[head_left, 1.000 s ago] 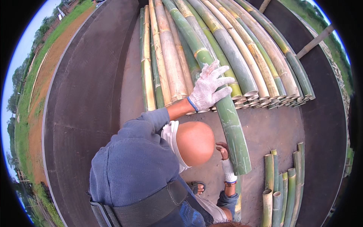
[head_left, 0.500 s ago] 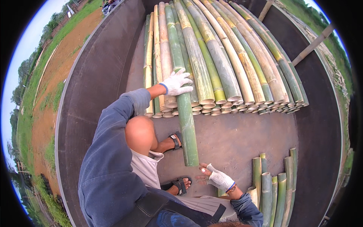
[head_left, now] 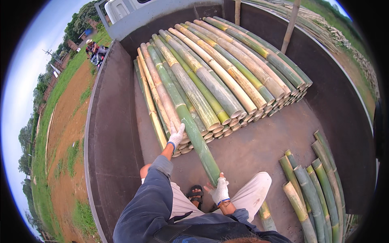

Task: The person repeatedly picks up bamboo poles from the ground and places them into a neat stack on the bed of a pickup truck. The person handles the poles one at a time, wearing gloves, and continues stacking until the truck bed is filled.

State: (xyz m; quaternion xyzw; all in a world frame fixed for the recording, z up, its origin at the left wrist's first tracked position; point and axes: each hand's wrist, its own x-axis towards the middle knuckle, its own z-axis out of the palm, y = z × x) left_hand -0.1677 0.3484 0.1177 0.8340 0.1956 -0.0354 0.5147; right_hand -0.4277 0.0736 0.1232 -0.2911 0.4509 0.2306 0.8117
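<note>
I stand in a truck bed (head_left: 113, 133) over a stack of long bamboo poles (head_left: 219, 69). My left hand (head_left: 176, 136), in a white glove, rests flat on the ends of the leftmost poles in the stack. One green bamboo pole (head_left: 190, 125) sticks out of the stack toward me. Its near end lies just in front of my right hand (head_left: 220, 191), also gloved, which touches or pushes that end with fingers apart. I wear sandals, and one foot (head_left: 196, 194) shows below the pole end.
A second bundle of shorter bamboo poles (head_left: 312, 194) lies at the right near the truck's side wall (head_left: 344, 105). A wooden post (head_left: 291, 24) stands at the far right. Beyond the left wall are a dirt track, grass and a distant person (head_left: 92, 47).
The view has lifted from looking down at my body to looking along the stack. The green pole has slid farther into the stack, and my left hand has moved off it onto the pole ends.
</note>
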